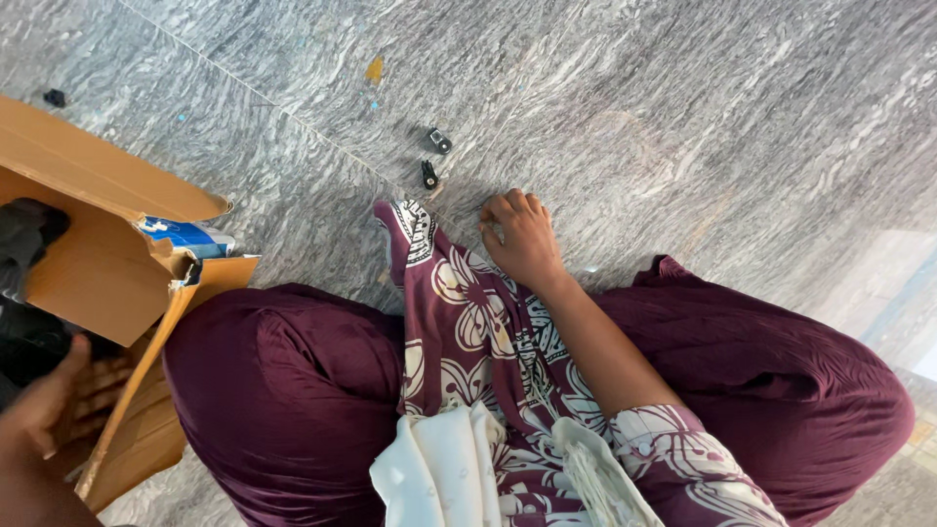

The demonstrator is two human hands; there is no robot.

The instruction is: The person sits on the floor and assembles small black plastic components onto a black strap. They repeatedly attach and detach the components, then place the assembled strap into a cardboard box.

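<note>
My right hand (524,239) rests on the grey marbled floor (683,127) in front of my lap. Its fingers are curled under with the tips on the stone, and nothing shows in them. Two small black objects (428,175) (439,141) lie on the floor just beyond it, to the left. A tip of patterned maroon-and-white cloth (415,229) lies beside the hand. My left hand (54,405) is at the lower left inside an open cardboard box (88,263), fingers spread against the box's inner wall, holding nothing.
My knees in maroon fabric (283,390) fill the lower frame, with white cloth (439,468) in my lap. Dark clothing (24,244) lies in the box and a blue-and-white packet (185,236) sits at its flap. A small black speck (55,98) lies at the far left.
</note>
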